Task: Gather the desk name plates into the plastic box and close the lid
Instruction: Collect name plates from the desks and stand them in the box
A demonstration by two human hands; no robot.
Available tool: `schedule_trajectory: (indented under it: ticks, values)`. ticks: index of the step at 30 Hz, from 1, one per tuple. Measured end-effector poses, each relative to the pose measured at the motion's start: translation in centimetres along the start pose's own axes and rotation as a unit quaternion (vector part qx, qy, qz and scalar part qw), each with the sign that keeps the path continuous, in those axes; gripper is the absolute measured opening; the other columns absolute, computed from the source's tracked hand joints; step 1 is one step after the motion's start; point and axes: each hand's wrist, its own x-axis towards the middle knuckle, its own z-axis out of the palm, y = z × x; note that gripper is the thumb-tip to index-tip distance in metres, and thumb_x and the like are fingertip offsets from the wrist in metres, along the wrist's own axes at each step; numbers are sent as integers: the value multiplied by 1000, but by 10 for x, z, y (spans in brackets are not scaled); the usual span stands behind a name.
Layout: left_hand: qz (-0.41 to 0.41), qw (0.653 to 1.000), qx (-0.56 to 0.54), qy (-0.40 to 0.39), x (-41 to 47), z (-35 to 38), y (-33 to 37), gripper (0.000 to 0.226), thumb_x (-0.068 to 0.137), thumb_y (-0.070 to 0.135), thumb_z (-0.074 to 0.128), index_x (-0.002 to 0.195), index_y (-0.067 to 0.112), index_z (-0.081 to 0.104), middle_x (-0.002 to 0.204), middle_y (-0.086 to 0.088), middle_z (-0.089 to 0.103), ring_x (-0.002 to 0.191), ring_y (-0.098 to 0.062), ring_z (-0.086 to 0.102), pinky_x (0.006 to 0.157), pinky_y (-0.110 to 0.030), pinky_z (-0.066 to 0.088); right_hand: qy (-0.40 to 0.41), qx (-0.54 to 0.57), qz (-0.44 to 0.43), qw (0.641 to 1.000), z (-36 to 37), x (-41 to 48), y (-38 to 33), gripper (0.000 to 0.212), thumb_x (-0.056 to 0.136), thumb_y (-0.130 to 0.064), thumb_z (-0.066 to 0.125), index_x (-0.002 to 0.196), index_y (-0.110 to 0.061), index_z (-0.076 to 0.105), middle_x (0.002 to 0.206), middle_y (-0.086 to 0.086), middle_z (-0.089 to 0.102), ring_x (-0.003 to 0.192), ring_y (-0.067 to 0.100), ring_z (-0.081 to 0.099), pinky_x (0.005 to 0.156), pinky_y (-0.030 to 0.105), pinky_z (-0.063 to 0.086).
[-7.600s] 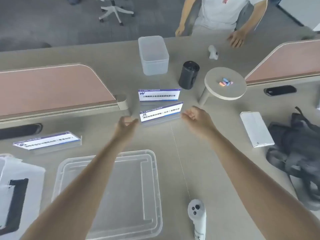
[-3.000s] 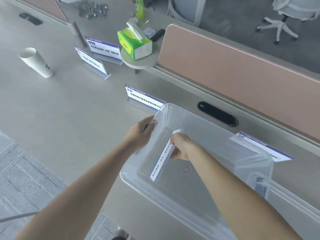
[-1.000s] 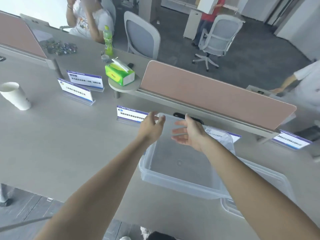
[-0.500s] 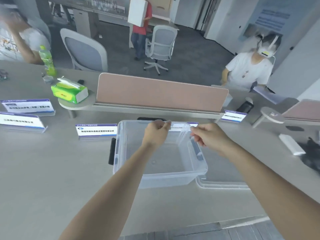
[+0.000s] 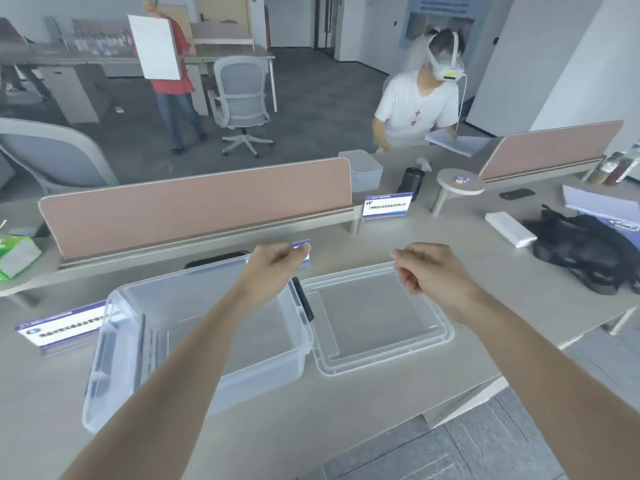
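Clear glossy plastic box and lid on a matt, smooth grey desk

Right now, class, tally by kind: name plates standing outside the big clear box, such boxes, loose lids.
Name plates standing outside: 3
Big clear box: 1
Loose lid: 1
Total: 5

Both bare forearms reach forward and away from the body, spread apart in a loose V. The left hand is held palm down with its wrist bent slightly, the fingers curled in and pinched toward the thumb. The right hand hangs level with it, well apart, knuckles up, fingers loosely curled under and the thumb tucked close, with nothing visibly in it. Whether the left hand holds anything cannot be told.
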Motion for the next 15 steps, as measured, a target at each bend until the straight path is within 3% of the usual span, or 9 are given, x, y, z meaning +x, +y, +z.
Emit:
schedule_trajectory:
  ticks: [4, 7, 9, 13, 15]
  values:
    - [-1, 1000, 28, -4, 11, 42, 16, 53, 95, 37, 59, 46, 22, 46, 52, 2, 35, 53, -19, 28, 56, -29, 27, 18, 33, -4, 999, -53, 10, 23, 31, 95, -21, 61, 69, -4, 61, 60, 5, 56, 53, 16, 47, 55, 25, 42]
    - [9, 1000, 22, -19, 18, 65, 26, 51, 94, 37, 61, 57, 9, 39, 57, -6, 33, 57, -20, 28, 58, -31, 27, 26, 58, -6, 998, -82, 19, 37, 34, 96, -21, 60, 74, 5, 60, 62, 8, 56, 57, 20, 46, 59, 30, 41]
    - [11, 999, 30, -22, 26, 76, 32, 51, 93, 36, 62, 62, 3, 40, 57, -8, 35, 56, -19, 30, 56, -29, 28, 33, 74, 3, 997, -93, 28, 45, 30, 95, -19, 60, 72, 0, 62, 60, 5, 57, 55, 19, 46, 58, 30, 41]
    - [11, 999, 28, -18, 48, 92, 39, 49, 92, 37, 64, 59, 8, 42, 52, -3, 36, 51, -17, 30, 45, -22, 27, 41, 76, 11, 996, -100, 52, 53, 31, 95, -18, 60, 65, -8, 61, 59, 4, 57, 50, 17, 45, 55, 29, 39]
    - [15, 999, 22, -17, 62, 96, 39, 51, 91, 35, 65, 63, -1, 43, 52, -4, 36, 53, -18, 31, 45, -22, 29, 38, 62, 13, 997, -101, 63, 51, 30, 95, -18, 60, 67, -7, 62, 59, 3, 58, 51, 17, 46, 54, 28, 40]
